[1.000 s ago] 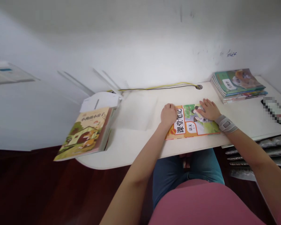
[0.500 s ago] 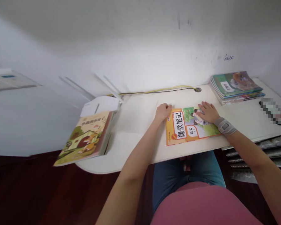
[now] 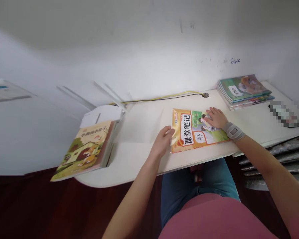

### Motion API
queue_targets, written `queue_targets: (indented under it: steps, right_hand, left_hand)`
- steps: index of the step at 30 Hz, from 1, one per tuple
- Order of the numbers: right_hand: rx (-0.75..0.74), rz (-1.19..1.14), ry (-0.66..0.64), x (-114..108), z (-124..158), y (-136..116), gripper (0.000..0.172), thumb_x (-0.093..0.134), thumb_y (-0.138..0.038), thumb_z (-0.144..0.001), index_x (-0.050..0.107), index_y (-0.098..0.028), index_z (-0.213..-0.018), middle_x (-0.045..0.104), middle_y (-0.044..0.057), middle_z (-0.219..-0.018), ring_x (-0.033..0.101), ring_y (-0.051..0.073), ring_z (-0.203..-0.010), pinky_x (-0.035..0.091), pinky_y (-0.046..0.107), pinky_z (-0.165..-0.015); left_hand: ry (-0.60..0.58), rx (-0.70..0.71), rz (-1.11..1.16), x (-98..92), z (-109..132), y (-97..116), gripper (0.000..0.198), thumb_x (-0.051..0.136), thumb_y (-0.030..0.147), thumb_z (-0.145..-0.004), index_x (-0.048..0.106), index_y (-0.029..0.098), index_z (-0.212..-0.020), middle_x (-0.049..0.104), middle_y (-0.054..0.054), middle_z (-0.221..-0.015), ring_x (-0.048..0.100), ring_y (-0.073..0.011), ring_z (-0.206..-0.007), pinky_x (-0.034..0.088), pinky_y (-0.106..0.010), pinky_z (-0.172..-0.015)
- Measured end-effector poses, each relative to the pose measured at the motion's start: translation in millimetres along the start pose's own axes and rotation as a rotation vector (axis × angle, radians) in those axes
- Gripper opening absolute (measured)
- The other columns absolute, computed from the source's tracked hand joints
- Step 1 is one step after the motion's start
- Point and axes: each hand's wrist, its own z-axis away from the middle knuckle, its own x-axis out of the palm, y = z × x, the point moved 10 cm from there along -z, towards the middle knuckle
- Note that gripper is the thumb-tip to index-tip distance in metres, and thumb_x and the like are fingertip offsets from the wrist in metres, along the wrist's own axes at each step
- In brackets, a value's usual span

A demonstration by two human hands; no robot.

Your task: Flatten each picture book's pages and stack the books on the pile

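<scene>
An orange and yellow book (image 3: 186, 131) with Chinese lettering and pictured children lies on the white desk, its surface shiny like clear plastic film. My left hand (image 3: 163, 142) is at the book's left edge, thumb and fingers curled together against that edge. On the upper right of the cover my right hand (image 3: 216, 118) rests flat with fingers spread, pressing on the picture. A grey strap wraps the right wrist.
A stack of picture books (image 3: 86, 147) overhangs the desk's left end, beside white papers (image 3: 103, 113). At the back right stands another book stack (image 3: 244, 89), with a phone (image 3: 284, 114) near it. Cables (image 3: 159, 98) run along the wall.
My left hand has slid from the book's top left corner down along its left edge. The right hand stays flat on the cover. The view has shifted slightly.
</scene>
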Motion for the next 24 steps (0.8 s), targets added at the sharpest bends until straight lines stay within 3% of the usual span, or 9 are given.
queue_targets:
  steps: [4, 6, 10, 13, 17, 19, 21, 24]
  right_hand:
    - [0.006, 0.006, -0.017, -1, -1, 0, 0.066, 0.029, -0.058, -0.092, 0.042, -0.015, -0.141, 0.036, 0.016, -0.149, 0.032, 0.03, -0.137, 0.027, 0.044, -0.108]
    - [0.006, 0.004, -0.014, -3, -1, -1, 0.066, 0.031, -0.058, -0.092, 0.042, -0.014, -0.14, 0.037, 0.016, -0.149, 0.033, 0.03, -0.137, 0.027, 0.044, -0.109]
    - [0.001, -0.1, 0.011, -8, 0, -2, 0.065, 0.036, -0.056, -0.092, 0.043, -0.011, -0.139, 0.038, 0.019, -0.147, 0.033, 0.033, -0.136, 0.026, 0.046, -0.109]
    - [-0.01, -0.182, 0.02, -11, -2, -4, 0.063, 0.038, -0.051, -0.093, 0.045, -0.006, -0.136, 0.041, 0.02, -0.145, 0.036, 0.032, -0.134, 0.027, 0.045, -0.11]
    - [-0.014, -0.235, 0.072, -33, -2, 9, 0.053, 0.033, -0.039, -0.096, 0.046, -0.007, -0.136, 0.048, 0.015, -0.141, 0.04, 0.02, -0.132, 0.029, 0.031, -0.111]
    - [0.003, -0.251, 0.132, -56, 4, 30, 0.051, 0.028, -0.034, -0.097, 0.045, -0.009, -0.137, 0.046, 0.013, -0.144, 0.036, 0.017, -0.135, 0.027, 0.031, -0.112]
    - [0.081, -0.294, 0.244, -85, 18, 67, 0.052, 0.021, -0.034, -0.097, 0.044, -0.011, -0.138, 0.045, 0.014, -0.143, 0.033, 0.02, -0.137, 0.03, 0.038, -0.111]
    - [0.428, -0.552, 0.602, -121, 73, 148, 0.056, 0.011, -0.039, -0.096, 0.041, -0.019, -0.139, 0.057, 0.014, -0.128, 0.05, 0.024, -0.123, 0.043, 0.046, -0.097]
  left_hand:
    - [0.023, -0.032, 0.348, -1.1, 2, 4, 0.031, 0.072, 0.028, -0.064, 0.055, 0.023, -0.09, 0.062, 0.004, -0.081, 0.06, -0.0094, -0.063, 0.047, -0.02, -0.056]
    - [0.027, -0.11, 0.422, 1.1, -2, -4, 0.035, 0.073, 0.023, -0.064, 0.056, 0.021, -0.094, 0.064, 0.001, -0.082, 0.064, -0.0121, -0.065, 0.052, -0.024, -0.06]
    - [-0.18, -0.347, 0.443, 33.0, -3, -21, 0.024, 0.065, 0.022, -0.072, 0.06, 0.015, -0.094, 0.071, -0.009, -0.082, 0.069, -0.0223, -0.071, 0.058, -0.034, -0.061]
    - [-0.215, -0.272, 0.438, 36.9, -3, -13, 0.026, 0.064, 0.017, -0.071, 0.062, 0.019, -0.097, 0.073, -0.007, -0.086, 0.071, -0.0226, -0.073, 0.059, -0.035, -0.06]
    - [-0.218, -0.124, 0.415, 30.4, -6, 4, 0.032, 0.067, 0.018, -0.07, 0.064, 0.021, -0.101, 0.074, -0.007, -0.094, 0.072, -0.024, -0.078, 0.061, -0.035, -0.063]
    - [-0.221, -0.105, 0.424, 34.8, -11, 10, 0.032, 0.068, 0.019, -0.07, 0.066, 0.02, -0.101, 0.074, -0.007, -0.095, 0.072, -0.0252, -0.079, 0.061, -0.037, -0.066]
    - [-0.263, -0.105, 0.466, 53.8, -21, 20, 0.033, 0.067, 0.02, -0.072, 0.065, 0.02, -0.105, 0.074, -0.007, -0.098, 0.071, -0.0261, -0.084, 0.061, -0.039, -0.07]
    - [-0.315, -0.059, 0.54, 103.3, -45, 50, 0.034, 0.06, 0.02, -0.079, 0.062, 0.022, -0.113, 0.071, -0.006, -0.11, 0.068, -0.0254, -0.097, 0.059, -0.039, -0.078]
